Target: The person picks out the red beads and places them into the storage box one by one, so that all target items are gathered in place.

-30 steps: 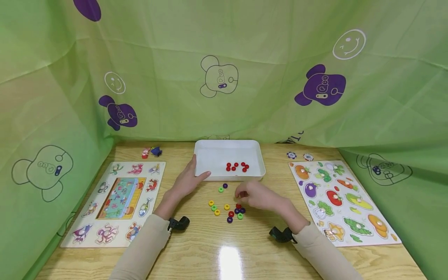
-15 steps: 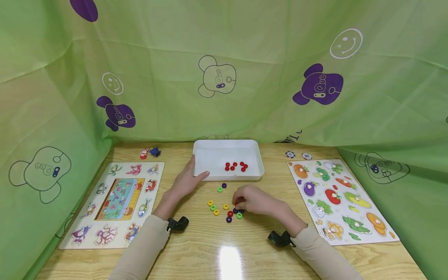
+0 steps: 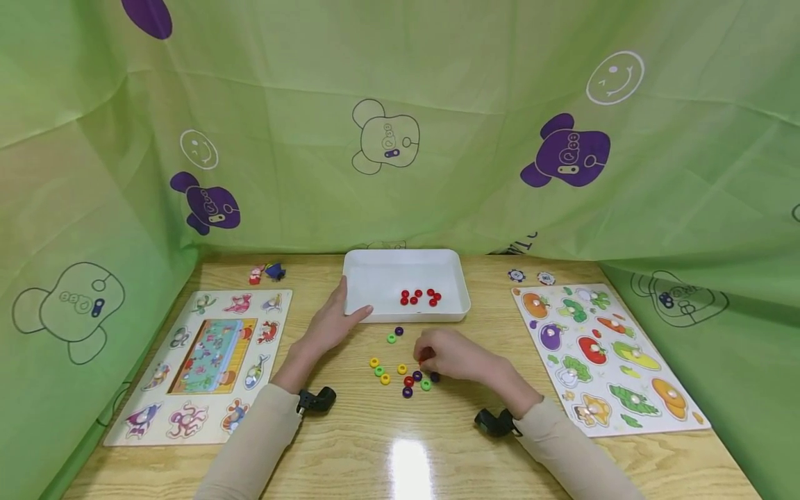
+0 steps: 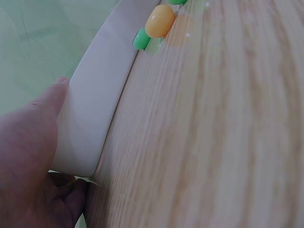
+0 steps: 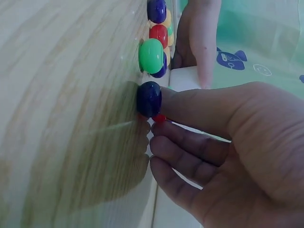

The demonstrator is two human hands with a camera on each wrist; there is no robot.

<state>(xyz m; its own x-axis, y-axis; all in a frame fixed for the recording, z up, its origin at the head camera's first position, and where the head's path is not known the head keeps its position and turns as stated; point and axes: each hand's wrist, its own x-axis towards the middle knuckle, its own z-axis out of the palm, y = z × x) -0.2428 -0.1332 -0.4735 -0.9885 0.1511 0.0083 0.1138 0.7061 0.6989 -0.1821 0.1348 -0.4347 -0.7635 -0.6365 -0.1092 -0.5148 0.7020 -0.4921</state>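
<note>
My left hand (image 3: 328, 323) grips the near left corner of a white tray (image 3: 406, 318), thumb at its front rim and fingers along its side. The tray's wall (image 4: 102, 85) fills the gap beside the thumb in the left wrist view. My right hand (image 3: 456, 355) is low over the loose beads, pinching a red bead (image 5: 160, 118) between thumb and forefinger, mostly hidden by the fingertips. A purple bead (image 5: 149, 99) is right at the thumb tip. Beside it lie a green bead (image 3: 426, 385), another red bead (image 3: 409, 381) and more purple ones.
Several red beads (image 3: 414, 301) lie in the tray. Yellow beads (image 3: 385, 379) and green ones are scattered in front of it. A sea-animal puzzle board (image 3: 275, 347) lies left, a vegetable puzzle board (image 3: 615, 378) right. Small figurines (image 3: 275, 271) and round chips (image 3: 546, 278) are at the back.
My right hand has come down and nearer onto the bead cluster and now pinches a red bead there. A purple bead has shifted slightly right. My left hand stays on the tray.
</note>
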